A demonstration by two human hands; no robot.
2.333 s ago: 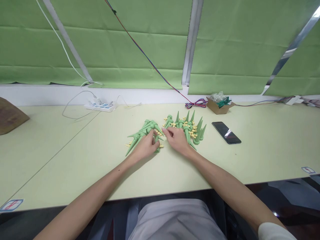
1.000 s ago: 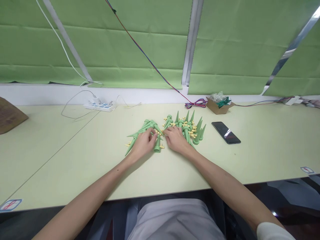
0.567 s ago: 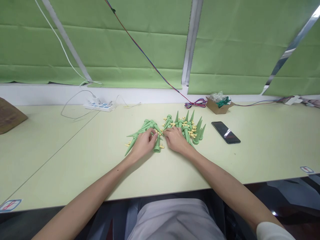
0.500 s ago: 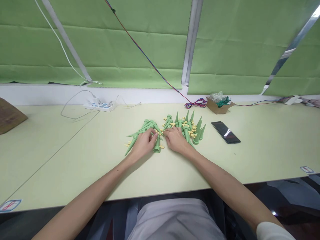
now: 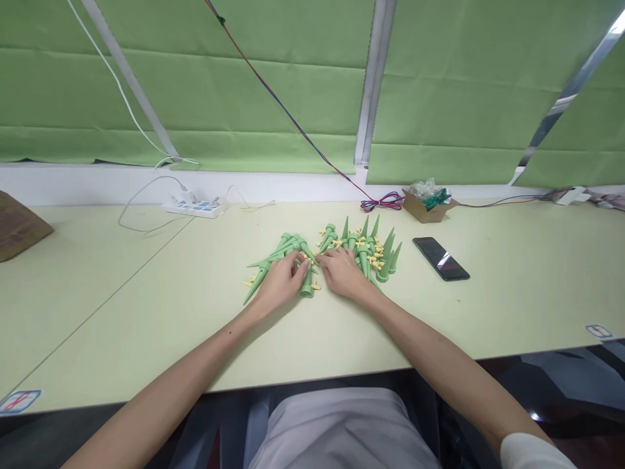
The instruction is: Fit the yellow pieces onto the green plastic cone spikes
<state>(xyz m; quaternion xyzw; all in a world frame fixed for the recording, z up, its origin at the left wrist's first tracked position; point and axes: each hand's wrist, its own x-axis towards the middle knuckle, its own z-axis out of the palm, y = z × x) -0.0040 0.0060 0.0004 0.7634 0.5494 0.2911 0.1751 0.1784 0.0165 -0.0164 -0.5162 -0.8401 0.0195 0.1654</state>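
Observation:
Green plastic plant watering spikes with small yellow valves lie in two heaps on the table. My left hand (image 5: 282,279) rests over the left heap (image 5: 288,242), thumb and fingers closed in a pinch. Right by its fingertips is a green watering spike (image 5: 306,286), its round open end facing me and a yellow valve (image 5: 316,286) at its side. My right hand (image 5: 342,272) lies at the near edge of the right heap (image 5: 364,254). Its fingers are bent together and point at the left hand, a small gap away; what they pinch is hidden.
A black phone (image 5: 441,258) lies to the right. Behind it stands a small cardboard box (image 5: 428,210) with clear plastic and green material, beside a coiled red-and-blue cable (image 5: 381,202). A white power strip (image 5: 195,208) sits at the back left, and a brown object (image 5: 22,228) at the far left.
Almost nothing differs. My right fingertips have shifted very slightly to the left; the left hand and the heaps look the same.

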